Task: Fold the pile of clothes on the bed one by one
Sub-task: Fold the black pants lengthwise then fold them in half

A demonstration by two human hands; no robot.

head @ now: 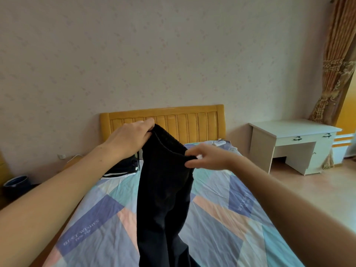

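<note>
A pair of black trousers [165, 199] hangs in the air over the bed [221, 209], held up by its waistband. My left hand [131, 137] pinches the upper left end of the waistband. Lower and to the right, my right hand [206, 158] grips the other end. The legs drop down out of the bottom of the view. A small stack of dark clothes with white stripes [123, 167] lies on the bed's far left, partly hidden behind my left forearm.
The bed has a patchwork sheet and a yellow wooden headboard [192, 122] against the wall. A white object [218, 143] lies near the headboard. A white desk [292, 141] stands right of the bed, a dark bin [16, 185] on the floor at left.
</note>
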